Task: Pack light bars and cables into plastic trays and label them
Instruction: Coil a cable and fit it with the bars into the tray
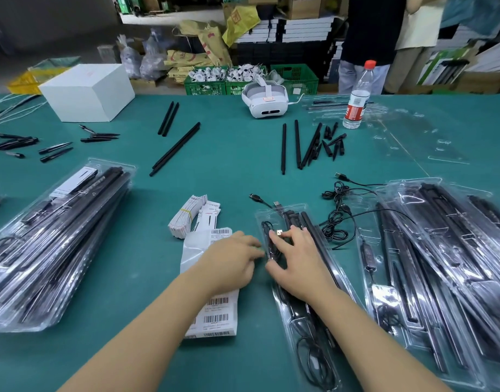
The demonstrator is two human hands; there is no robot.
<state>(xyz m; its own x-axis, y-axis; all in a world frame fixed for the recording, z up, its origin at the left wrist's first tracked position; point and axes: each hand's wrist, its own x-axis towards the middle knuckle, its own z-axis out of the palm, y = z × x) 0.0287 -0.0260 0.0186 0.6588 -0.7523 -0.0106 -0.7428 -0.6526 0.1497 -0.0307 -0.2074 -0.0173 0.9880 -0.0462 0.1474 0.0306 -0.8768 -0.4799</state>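
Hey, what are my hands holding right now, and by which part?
The right hand pinches the cable's USB plug over the plastic tray. The left hand rests at the tray's edge; whether it grips anything cannot be told.

tray (325, 281) between two tray stacks (53, 244)
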